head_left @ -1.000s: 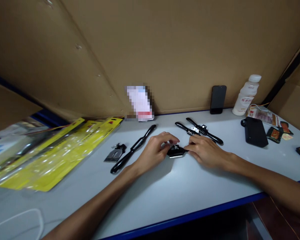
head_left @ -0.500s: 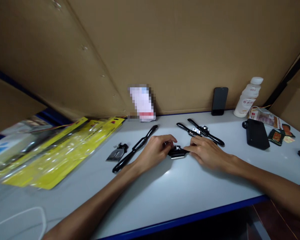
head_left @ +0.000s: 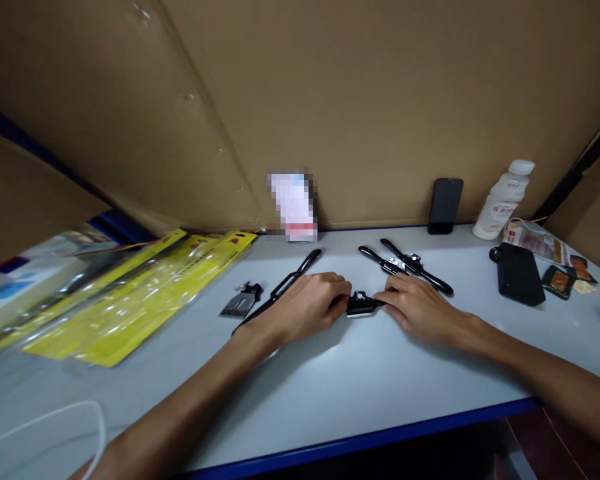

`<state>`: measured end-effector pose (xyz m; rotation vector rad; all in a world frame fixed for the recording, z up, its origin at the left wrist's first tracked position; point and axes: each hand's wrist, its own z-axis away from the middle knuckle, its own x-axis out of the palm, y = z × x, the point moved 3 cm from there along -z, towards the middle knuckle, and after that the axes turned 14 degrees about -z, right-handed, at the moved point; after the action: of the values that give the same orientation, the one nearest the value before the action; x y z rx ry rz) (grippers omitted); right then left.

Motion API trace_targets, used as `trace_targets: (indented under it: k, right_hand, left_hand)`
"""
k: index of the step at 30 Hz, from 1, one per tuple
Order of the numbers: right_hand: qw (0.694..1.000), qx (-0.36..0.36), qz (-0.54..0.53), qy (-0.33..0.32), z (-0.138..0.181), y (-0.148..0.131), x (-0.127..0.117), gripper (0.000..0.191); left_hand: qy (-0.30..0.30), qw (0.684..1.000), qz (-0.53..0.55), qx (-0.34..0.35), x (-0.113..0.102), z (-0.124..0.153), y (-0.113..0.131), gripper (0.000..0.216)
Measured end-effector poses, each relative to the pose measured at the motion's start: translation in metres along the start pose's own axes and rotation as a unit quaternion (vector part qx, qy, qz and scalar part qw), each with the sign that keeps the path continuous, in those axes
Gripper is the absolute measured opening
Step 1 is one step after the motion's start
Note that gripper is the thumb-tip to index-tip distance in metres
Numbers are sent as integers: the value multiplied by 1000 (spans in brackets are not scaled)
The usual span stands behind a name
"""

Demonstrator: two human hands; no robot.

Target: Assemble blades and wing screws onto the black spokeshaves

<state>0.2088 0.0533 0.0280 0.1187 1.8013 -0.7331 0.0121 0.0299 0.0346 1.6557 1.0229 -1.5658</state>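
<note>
A black spokeshave [head_left: 361,304] is held level just over the grey table, its bright blade edge facing me. My left hand [head_left: 317,301] is closed around its left handle, fingers curled. On the other side my right hand [head_left: 414,305] grips the right handle between thumb and fingers. Both handles are mostly hidden by the hands. Under my left wrist lies a bare spokeshave body [head_left: 300,270], partly covered. Left of it are a loose blade [head_left: 237,305] and a small black cap [head_left: 253,289]. Two more spokeshaves [head_left: 397,262] lie behind my right hand.
Yellow clear-fronted packages [head_left: 145,300] cover the table's left side. A blurred-out upright item [head_left: 295,207] and a black phone [head_left: 445,206] lean on the cardboard wall. A white bottle [head_left: 503,200], black case [head_left: 519,273] and snack packets [head_left: 557,281] stand right. A white cable [head_left: 100,427] curves front left.
My left hand has shifted its hold, its fingers now curled more tightly over the left handle. My left forearm covers more of the bare body. The whole view has shifted slightly.
</note>
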Motion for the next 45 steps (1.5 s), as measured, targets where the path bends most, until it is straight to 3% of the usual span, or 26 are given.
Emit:
trace_targets:
  k: [9, 18, 33, 37, 45]
  right_hand:
    - [1000, -9, 14, 4, 1, 2, 2, 25]
    - [1000, -17, 23, 7, 1, 3, 4, 27]
    - [999, -23, 26, 13, 1, 4, 5, 30]
    - [1000, -15, 24, 7, 0, 4, 5, 29]
    - [1000, -15, 17, 10, 0, 4, 4, 28]
  left_hand:
    - [15, 999, -29, 11, 0, 1, 0, 22]
    - [91, 996, -16, -5, 8, -1, 4, 26]
    - [68, 991, -47, -103, 5, -7, 13, 34]
    - [52, 994, -37, -89, 8, -9, 15, 26]
    - [86, 994, 51, -35, 8, -7, 14, 12]
